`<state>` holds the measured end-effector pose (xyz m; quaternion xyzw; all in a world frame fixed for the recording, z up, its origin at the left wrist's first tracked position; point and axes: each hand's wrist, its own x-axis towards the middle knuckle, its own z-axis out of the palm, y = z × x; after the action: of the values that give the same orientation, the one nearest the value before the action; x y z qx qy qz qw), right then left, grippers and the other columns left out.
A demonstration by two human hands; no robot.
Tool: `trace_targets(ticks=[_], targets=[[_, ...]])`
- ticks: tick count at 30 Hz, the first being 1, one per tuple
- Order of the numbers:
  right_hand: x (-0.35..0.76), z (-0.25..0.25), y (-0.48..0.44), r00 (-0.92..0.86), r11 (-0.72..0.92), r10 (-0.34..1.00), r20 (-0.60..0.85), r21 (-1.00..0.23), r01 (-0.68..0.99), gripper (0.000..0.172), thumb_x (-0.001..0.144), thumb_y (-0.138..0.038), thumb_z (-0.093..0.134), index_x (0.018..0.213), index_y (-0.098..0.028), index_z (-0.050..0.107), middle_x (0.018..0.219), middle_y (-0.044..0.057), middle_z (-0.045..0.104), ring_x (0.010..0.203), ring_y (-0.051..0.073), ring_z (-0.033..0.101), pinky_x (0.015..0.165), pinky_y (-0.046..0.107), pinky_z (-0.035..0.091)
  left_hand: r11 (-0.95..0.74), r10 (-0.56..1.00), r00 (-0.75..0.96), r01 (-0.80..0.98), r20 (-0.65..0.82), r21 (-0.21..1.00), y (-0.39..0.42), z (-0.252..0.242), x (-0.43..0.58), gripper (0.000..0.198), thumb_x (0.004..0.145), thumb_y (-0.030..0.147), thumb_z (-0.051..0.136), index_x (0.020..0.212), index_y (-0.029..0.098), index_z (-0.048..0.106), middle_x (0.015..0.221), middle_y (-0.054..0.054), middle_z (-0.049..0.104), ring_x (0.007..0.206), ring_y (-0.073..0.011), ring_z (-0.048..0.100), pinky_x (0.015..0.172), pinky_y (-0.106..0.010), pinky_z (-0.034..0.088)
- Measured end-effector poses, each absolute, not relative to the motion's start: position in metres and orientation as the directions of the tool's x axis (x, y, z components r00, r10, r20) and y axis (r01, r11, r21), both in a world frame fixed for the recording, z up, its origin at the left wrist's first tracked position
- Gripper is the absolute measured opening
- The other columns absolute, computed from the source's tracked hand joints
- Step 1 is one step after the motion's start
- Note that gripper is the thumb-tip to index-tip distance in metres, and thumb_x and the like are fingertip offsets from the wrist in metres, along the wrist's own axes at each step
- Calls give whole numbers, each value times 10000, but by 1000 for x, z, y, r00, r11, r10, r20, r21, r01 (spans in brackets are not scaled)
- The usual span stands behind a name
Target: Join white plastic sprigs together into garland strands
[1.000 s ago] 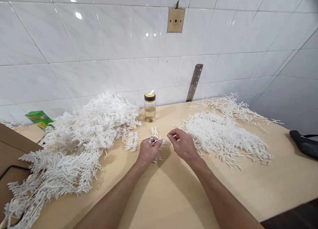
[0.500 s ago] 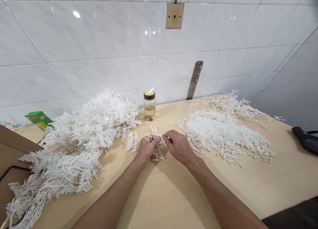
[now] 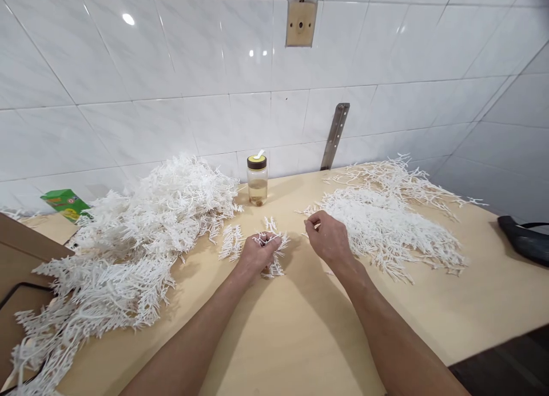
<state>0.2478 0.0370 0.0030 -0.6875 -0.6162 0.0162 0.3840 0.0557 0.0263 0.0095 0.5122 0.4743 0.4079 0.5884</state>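
Note:
My left hand point(image 3: 258, 252) is closed around a small white branching sprig point(image 3: 278, 246), whose twigs stick out above and below the fingers over the table. Apart from it to the right, my right hand point(image 3: 328, 236) has its thumb and fingertips pinched together; whatever they hold, if anything, is too small to make out. Just left of the left hand, a loose white piece point(image 3: 231, 242) lies on the wood. A large heap of white branching sprigs point(image 3: 171, 213) rises on the left. Beyond the right hand spreads a flatter pile of white sprigs point(image 3: 381, 224).
A lidded jar point(image 3: 257, 184) holding pale liquid stands near the tiled wall. Bare white stems point(image 3: 398, 178) lie at the back right. A metal strip point(image 3: 335, 135) leans on the wall. A green box point(image 3: 64, 203), a brown carton point(image 3: 26, 258) and a black object point(image 3: 525, 241) flank the table.
My right hand has moved away from the sprig, to the right, with its fingertips still pinched. My left hand has stayed closed on the sprig in nearly the same place.

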Motion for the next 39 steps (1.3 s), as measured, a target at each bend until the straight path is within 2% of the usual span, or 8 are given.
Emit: trace_targets(ticks=[3,5,9,13,22,30,34,39], targets=[[257,7,35,293,19,828,478,-548,836,125,803,-211,559,889,-165,636,884,83,678,675,191,596,715,350,448,149,964,230,-49,-134,988,29,9,54,351,676,465,734,675,188,517,372,94,338,338,-60,294,368,-193,168],[255,12,32,239,128,828,507,-587,800,180,812,-213,561,955,-163,658,970,93,675,648,166,593,716,347,474,152,964,232,-64,-133,986,30,8,54,346,681,462,732,684,189,519,372,92,349,335,-60,295,367,-193,163],[234,20,22,-14,439,841,541,-667,601,172,866,-265,556,956,-218,694,997,54,692,665,137,609,641,288,506,147,969,209,-50,-133,988,31,6,54,342,721,471,701,685,190,509,368,75,393,338,-63,296,372,-198,180],[219,20,18,-142,525,831,537,-675,518,174,864,-237,566,958,-227,712,1057,60,696,663,120,605,656,289,528,159,964,221,-47,-145,986,32,6,52,384,730,509,691,660,186,495,355,68,394,334,-53,262,384,-199,170],[221,18,20,-169,434,897,409,-744,507,192,879,-324,560,925,-216,711,916,53,723,750,163,652,610,268,531,163,964,235,-140,-127,977,33,8,51,384,693,518,725,716,173,558,389,74,401,340,-44,259,401,-200,161],[214,18,19,-115,315,947,300,-793,522,189,853,-351,570,856,-189,668,780,29,685,543,116,582,516,245,473,140,978,172,-144,-114,980,32,9,54,372,685,495,734,717,170,556,395,86,394,323,-41,267,387,-199,178],[214,22,17,-156,234,970,184,-878,417,240,875,-394,532,817,-179,623,672,-14,613,430,80,509,456,227,417,44,988,153,-93,-29,995,35,4,53,370,700,503,721,729,175,552,396,83,420,332,-55,323,386,-196,231],[220,21,18,-264,111,963,58,-975,191,289,873,-444,536,759,-178,545,599,-51,493,428,78,491,437,215,398,-44,970,242,26,36,999,39,7,45,364,731,520,683,727,170,583,397,69,439,349,-72,364,392,-202,290]])
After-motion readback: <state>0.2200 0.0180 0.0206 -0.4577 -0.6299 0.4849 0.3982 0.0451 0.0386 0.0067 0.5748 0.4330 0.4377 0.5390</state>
